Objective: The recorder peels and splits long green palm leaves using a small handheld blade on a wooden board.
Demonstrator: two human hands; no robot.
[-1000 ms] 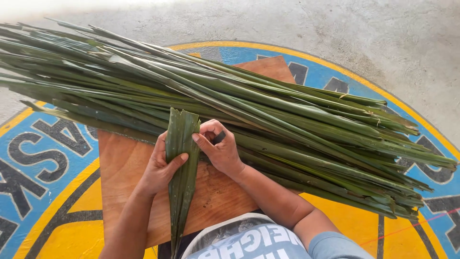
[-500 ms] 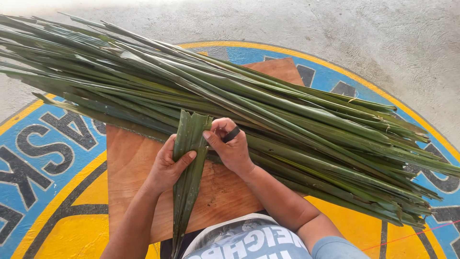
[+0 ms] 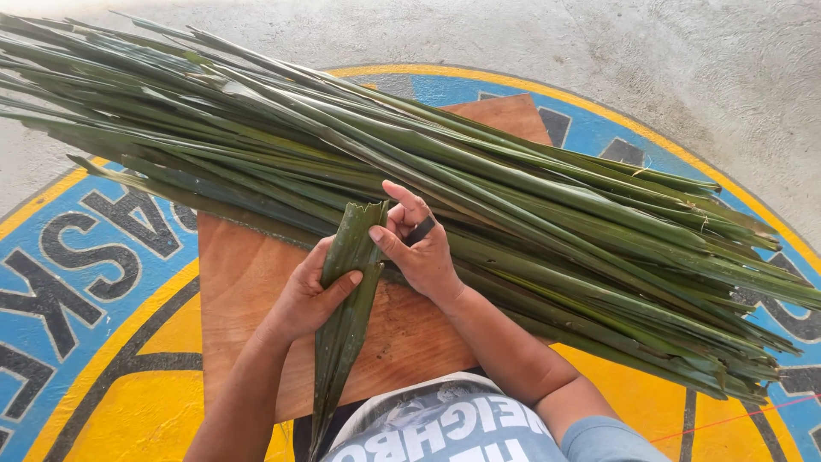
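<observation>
Painted floor emblem (image 3: 103,282), blue and yellow, under everything. One big heap of long green leaves (image 3: 479,197) lies beyond fingers, crossing and hiding far edge of one wooden board (image 3: 248,282). One folded leaf (image 3: 346,308) on board, running from fingers toward body. Left hand (image 3: 312,295), fingers (image 3: 342,282) pinching leaf's side. Right hand (image 3: 419,248), fingers closed on leaf top, one small dark blade (image 3: 421,229) tucked behind. Versus half second ago: leaf top spread less, hands barely shifted.

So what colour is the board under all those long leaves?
The wooden board is reddish-brown, seen best in the head view, beneath the green leaves.
</observation>
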